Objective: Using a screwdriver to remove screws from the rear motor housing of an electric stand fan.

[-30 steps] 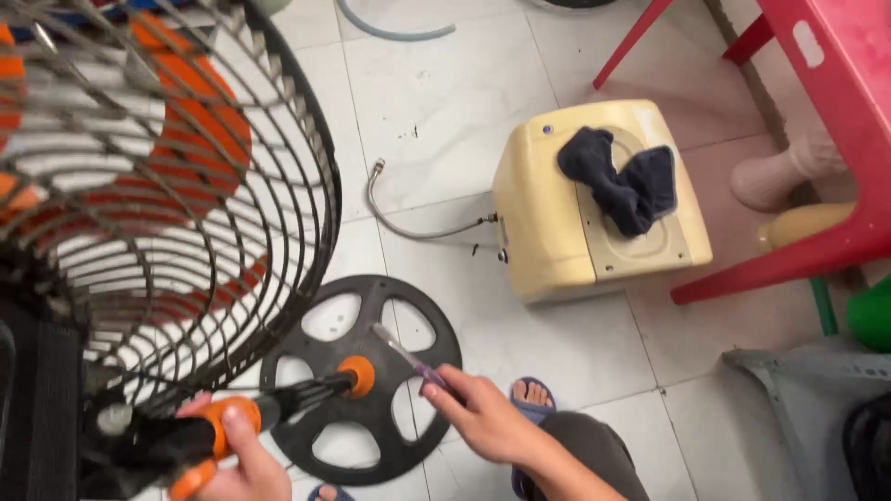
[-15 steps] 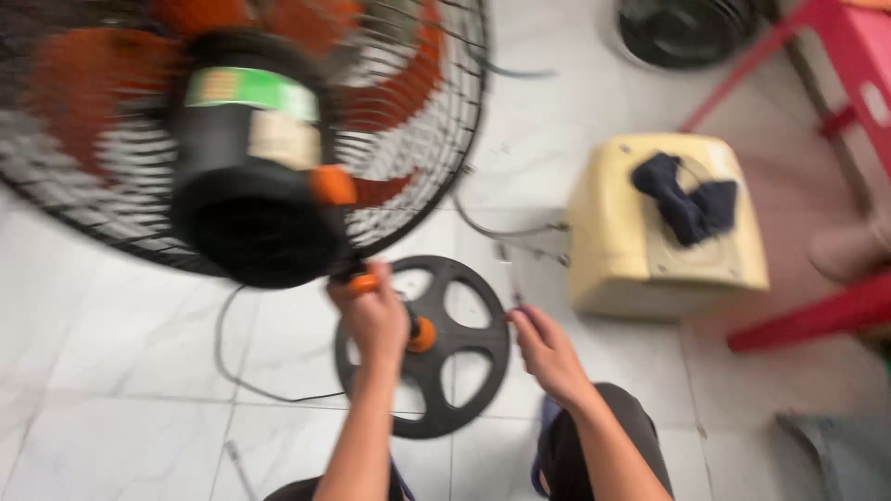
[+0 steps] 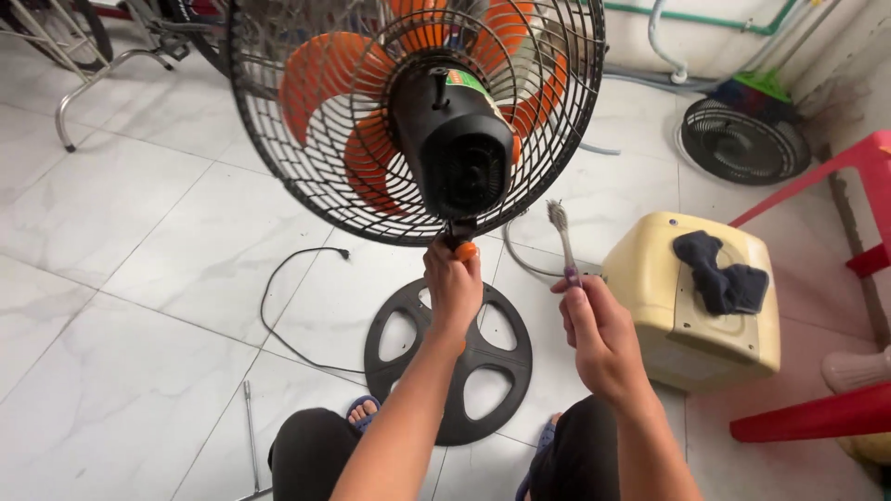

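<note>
A standing fan (image 3: 418,111) with orange blades, a black wire cage and a black motor housing (image 3: 459,148) stands upright before me on a round black base (image 3: 497,371). My left hand (image 3: 453,289) grips the fan's pole just under the orange collar. My right hand (image 3: 599,334) holds a small toothbrush (image 3: 561,237) bristles up, to the right of the motor and apart from the cage. My knees in dark trousers show at the bottom.
A cream plastic casing (image 3: 691,306) with a dark cloth (image 3: 724,278) on it lies at the right, next to a red plastic chair (image 3: 835,278). A black power cord (image 3: 278,306) trails left. A second fan grille (image 3: 742,139) lies far right. A metal rod (image 3: 251,427) lies on the tiles.
The fan has been raised from tilted to upright, with my left hand on its pole. My right hand has lifted the brush up beside the motor.
</note>
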